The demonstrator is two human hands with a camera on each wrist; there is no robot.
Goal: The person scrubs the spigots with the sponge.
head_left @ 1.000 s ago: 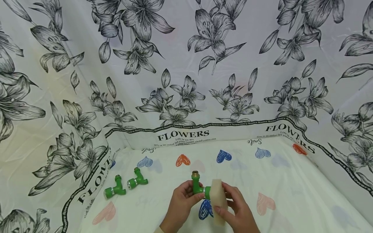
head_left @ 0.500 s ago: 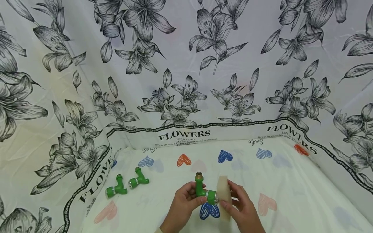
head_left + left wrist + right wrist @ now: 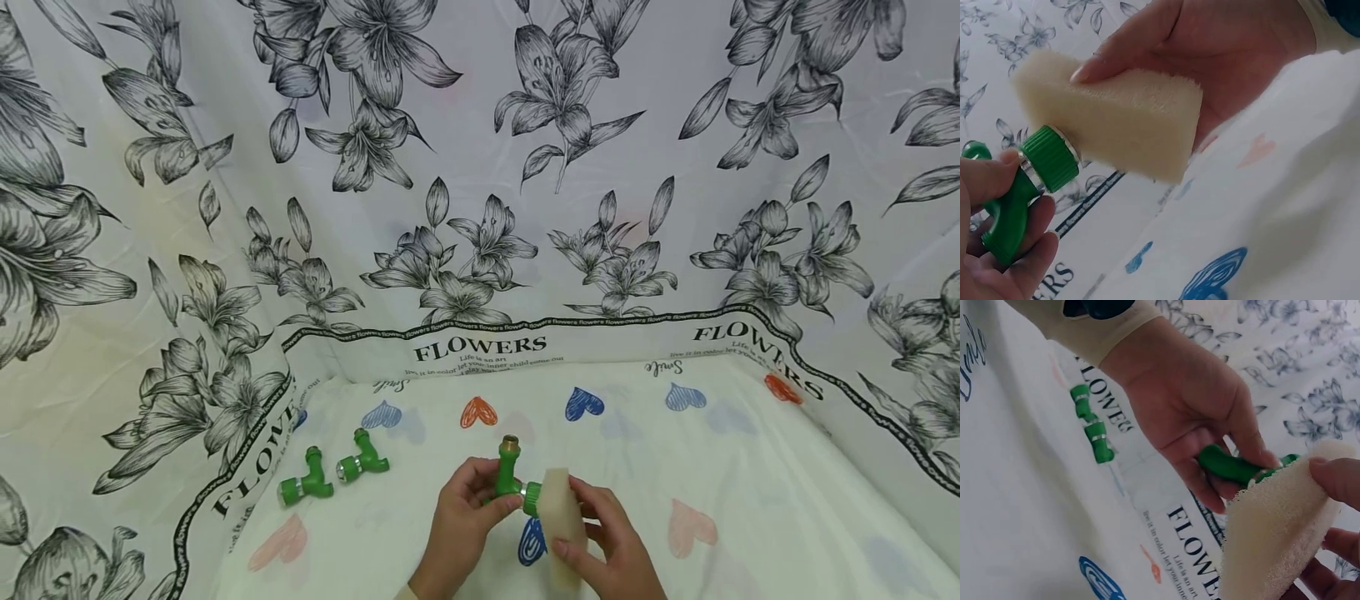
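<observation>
Pressing sponge [image 3: 561, 523] back onto green fitting [image 3: 512, 482], right hand [image 3: 600, 542] gripping it, left hand [image 3: 465, 525] clamping fitting — wiping is continuing.

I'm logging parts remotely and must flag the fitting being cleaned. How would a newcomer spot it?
Start at the heart-print cloth on the table, near its front edge, where the two hands meet. The green fitting is held in the left hand, a sponge against its capped end. Unlike the two loose fittings lying far left, it is held up.
</observation>
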